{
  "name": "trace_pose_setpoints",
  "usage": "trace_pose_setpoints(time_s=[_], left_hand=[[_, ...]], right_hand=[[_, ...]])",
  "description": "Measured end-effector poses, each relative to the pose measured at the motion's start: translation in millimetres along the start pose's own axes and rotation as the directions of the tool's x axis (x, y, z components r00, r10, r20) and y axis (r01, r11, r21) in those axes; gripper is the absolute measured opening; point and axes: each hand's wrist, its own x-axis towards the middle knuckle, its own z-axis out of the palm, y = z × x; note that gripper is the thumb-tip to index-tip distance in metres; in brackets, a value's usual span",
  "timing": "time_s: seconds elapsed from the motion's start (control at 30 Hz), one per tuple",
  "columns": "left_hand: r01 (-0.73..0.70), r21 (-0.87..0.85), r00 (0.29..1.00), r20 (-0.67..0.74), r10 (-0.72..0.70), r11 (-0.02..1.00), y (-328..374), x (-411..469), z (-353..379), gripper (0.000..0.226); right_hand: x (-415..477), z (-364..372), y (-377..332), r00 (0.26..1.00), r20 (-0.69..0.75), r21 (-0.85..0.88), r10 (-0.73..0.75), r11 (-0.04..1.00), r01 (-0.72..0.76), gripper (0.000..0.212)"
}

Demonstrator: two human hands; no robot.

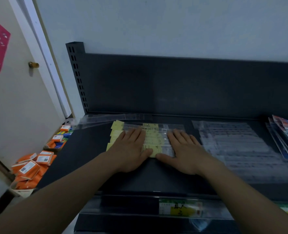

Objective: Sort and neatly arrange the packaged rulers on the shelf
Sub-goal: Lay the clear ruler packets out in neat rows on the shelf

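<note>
Orange boxes (30, 168) lie on the floor left of the shelf (82, 149). The left hand (131, 149) and right hand (183, 152), both flat with fingers spread, press the ruler packets (153, 141). Bare shelf surrounds them; clear packets (238, 146) lie farther right.

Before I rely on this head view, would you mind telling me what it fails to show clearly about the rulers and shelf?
- Ruler stack: the count and the print are unreadable; the left hand and right hand lie flat over it.
- Clear packs on the right: blurred, contents uncertain.
- Blue packs: cut off by the right edge.
- Price label on the shelf front: writing too blurred to read.
</note>
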Motion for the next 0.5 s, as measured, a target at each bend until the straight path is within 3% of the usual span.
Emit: trace_pose_setpoints(time_s=[0.5], left_hand=[[-0.063, -0.047, 0.981, 0.181, 0.071, 0.997, -2, -47, 1, 0.063]], right_hand=[[-52, 6, -3, 0.986, 0.161, 0.058, -0.031, 0.998, 0.022, 0.067]])
